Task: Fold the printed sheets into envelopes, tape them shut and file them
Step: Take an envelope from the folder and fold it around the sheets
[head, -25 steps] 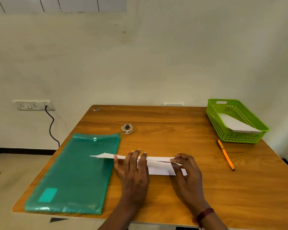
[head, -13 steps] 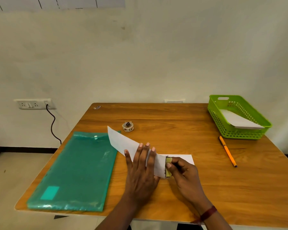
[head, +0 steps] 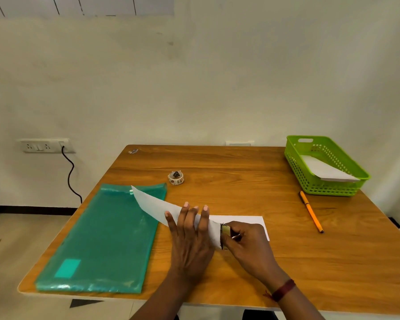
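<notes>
Head camera, looking down at a wooden table (head: 217, 172). A second ago the white sheet (head: 157, 204) lay as a flat folded strip under both hands; now its left end is lifted and curls up over a green plastic folder (head: 106, 232). The left hand (head: 189, 229) lies flat on the sheet, fingers spread, gripping nothing. The right hand (head: 245, 239) pinches a small yellowish piece, perhaps tape, against the fold at the sheet's middle. This looks like the taping step. A tape roll (head: 176, 177) sits beyond the sheet; a green basket (head: 296, 162) holding white paper stands far right, a pen (head: 311, 211) near it.
</notes>
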A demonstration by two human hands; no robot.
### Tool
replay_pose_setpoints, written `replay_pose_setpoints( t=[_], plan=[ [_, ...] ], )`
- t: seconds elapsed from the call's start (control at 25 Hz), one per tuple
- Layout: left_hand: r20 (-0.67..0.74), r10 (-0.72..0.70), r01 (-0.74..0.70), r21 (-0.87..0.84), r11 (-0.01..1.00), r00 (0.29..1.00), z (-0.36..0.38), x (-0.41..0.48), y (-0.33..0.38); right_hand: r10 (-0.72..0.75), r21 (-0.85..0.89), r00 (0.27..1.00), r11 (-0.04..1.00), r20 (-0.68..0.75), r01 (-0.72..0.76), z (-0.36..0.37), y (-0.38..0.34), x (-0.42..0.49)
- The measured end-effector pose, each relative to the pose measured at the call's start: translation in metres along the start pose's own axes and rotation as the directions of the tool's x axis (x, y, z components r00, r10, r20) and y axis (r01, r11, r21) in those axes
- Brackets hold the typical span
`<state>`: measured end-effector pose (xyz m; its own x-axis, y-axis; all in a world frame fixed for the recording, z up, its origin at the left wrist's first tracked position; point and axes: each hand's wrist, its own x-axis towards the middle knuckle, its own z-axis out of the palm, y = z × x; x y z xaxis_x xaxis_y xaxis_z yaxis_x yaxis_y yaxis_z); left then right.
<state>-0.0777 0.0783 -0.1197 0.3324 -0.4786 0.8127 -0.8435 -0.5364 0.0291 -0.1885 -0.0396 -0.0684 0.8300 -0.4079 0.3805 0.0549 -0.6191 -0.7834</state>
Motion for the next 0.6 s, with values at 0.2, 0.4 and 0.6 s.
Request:
replay_pose_setpoints(
  t=[0.2, 0.4, 0.6],
  plan=[
    [0.045, -0.017, 0.013, 0.074, 0.997, 0.999, -0.003, 0.0, -0.003, -0.078, -0.151, 0.98, 0.987, -0.185, 0.05, -0.003, 0.003, 0.002],
    [0.187, -0.04, 0.03, 0.059, 0.998, 0.982, -0.008, 0.004, -0.006, 0.034, -0.057, 0.978, 0.997, -0.207, -0.047, -0.018, 0.013, 0.007],
    [0.284, 0.109, -0.117, 0.013, 0.993, 0.953, -0.011, 0.014, -0.008, 0.079, -0.072, 0.973, 0.993, -0.216, -0.097, -0.037, 0.023, 0.012]
  ],
)
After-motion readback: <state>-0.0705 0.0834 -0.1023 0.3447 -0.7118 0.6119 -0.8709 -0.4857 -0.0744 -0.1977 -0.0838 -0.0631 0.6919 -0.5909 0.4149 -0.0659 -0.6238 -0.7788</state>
